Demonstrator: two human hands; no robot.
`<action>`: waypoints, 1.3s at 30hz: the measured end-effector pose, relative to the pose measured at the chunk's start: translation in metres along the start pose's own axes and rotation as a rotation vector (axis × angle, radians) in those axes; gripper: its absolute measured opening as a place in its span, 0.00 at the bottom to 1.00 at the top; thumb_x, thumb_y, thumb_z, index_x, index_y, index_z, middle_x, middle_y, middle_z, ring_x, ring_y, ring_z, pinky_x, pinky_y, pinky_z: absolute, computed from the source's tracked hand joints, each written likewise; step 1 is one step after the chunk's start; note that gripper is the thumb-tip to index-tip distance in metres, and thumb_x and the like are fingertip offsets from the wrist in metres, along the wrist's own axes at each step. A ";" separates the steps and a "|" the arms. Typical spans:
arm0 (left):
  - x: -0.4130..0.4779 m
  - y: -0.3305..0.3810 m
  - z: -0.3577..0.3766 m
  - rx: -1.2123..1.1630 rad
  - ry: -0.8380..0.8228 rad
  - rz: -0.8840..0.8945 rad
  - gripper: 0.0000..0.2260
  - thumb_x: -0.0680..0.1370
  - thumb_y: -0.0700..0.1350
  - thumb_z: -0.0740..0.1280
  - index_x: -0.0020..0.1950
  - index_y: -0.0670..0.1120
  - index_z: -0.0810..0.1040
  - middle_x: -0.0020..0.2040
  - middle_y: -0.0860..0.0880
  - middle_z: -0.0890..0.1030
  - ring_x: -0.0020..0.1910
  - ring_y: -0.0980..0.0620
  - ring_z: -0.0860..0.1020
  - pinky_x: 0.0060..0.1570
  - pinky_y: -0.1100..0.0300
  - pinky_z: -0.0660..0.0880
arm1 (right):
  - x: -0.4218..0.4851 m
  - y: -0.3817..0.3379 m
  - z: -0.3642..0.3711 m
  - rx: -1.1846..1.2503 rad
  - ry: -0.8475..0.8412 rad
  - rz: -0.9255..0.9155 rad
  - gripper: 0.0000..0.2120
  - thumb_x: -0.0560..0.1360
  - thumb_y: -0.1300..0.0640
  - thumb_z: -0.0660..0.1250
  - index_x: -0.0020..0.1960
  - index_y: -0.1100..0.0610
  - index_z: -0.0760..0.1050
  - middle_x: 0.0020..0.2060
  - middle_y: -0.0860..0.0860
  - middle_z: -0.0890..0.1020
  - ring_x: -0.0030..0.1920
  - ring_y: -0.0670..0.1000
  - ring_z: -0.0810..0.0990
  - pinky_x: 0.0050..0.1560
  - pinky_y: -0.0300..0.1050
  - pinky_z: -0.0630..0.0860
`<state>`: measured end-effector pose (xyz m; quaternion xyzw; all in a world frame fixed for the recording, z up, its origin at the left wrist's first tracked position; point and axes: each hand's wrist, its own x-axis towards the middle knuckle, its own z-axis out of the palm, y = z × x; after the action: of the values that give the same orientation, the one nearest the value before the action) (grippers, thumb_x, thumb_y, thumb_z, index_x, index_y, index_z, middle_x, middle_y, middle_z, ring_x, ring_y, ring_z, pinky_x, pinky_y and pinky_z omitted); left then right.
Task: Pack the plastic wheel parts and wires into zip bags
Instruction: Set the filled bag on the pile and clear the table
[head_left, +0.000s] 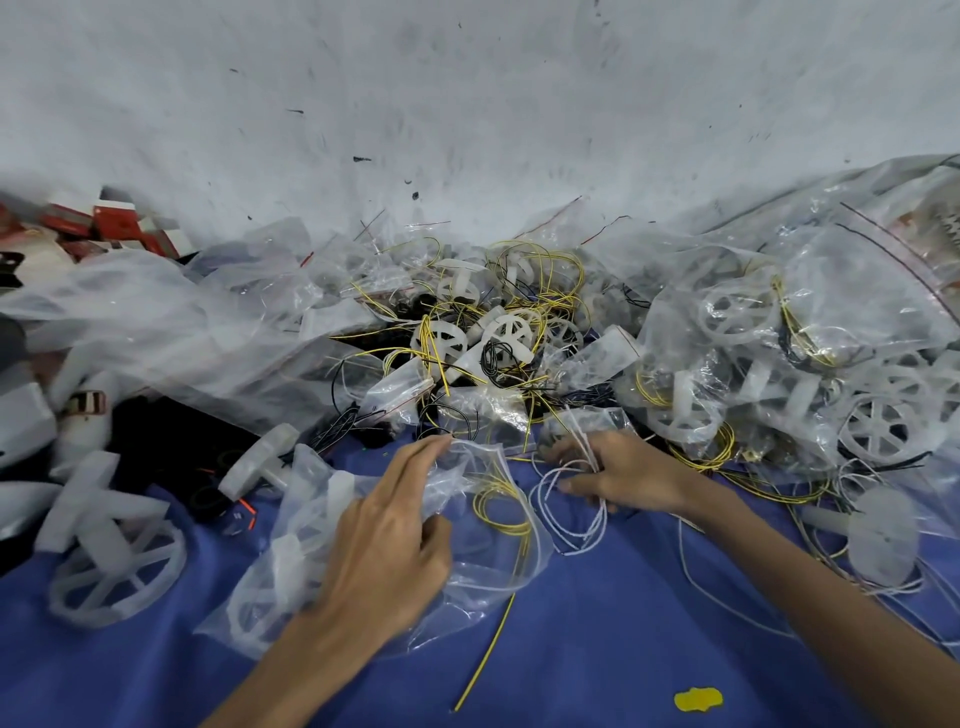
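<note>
Clear plastic zip bag (291, 571): I record its mouth pinched between the thumb and near-straight fingers of the left hand (384, 535). Wheel parts (254, 613) and a yellow wire coil (501, 506) show through the bag. The right hand (623, 478), fingers curled, grips a looped white wire (571, 525) just beside the bag's mouth. Both hands work over a blue cloth (623, 649). Behind them I see a heap of loose wheels (511, 332), tangled wires and filled bags (779, 364).
</note>
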<state>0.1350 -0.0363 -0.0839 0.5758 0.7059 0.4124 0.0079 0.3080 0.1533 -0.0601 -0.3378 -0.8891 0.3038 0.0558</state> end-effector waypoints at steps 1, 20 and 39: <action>0.000 0.000 0.000 -0.004 -0.006 -0.003 0.31 0.68 0.32 0.66 0.70 0.48 0.68 0.68 0.54 0.71 0.24 0.59 0.70 0.40 0.54 0.75 | 0.006 0.000 0.002 -0.100 -0.004 -0.004 0.14 0.72 0.55 0.71 0.57 0.48 0.76 0.45 0.42 0.79 0.45 0.46 0.79 0.46 0.38 0.73; -0.001 0.006 -0.004 -0.009 -0.013 -0.004 0.30 0.69 0.33 0.65 0.71 0.48 0.67 0.68 0.54 0.71 0.27 0.62 0.72 0.40 0.63 0.69 | -0.048 -0.025 -0.018 0.655 0.105 0.098 0.08 0.78 0.64 0.59 0.52 0.58 0.76 0.34 0.57 0.83 0.28 0.49 0.77 0.26 0.39 0.72; -0.003 0.011 -0.002 -0.137 -0.009 -0.018 0.28 0.69 0.39 0.61 0.70 0.50 0.67 0.67 0.59 0.68 0.29 0.64 0.73 0.43 0.71 0.64 | -0.045 -0.048 -0.002 1.510 -0.180 -0.250 0.06 0.72 0.62 0.69 0.45 0.65 0.77 0.30 0.54 0.77 0.25 0.46 0.74 0.22 0.32 0.70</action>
<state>0.1441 -0.0397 -0.0774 0.5695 0.6809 0.4572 0.0542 0.3162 0.0973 -0.0256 -0.0791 -0.4733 0.8460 0.2324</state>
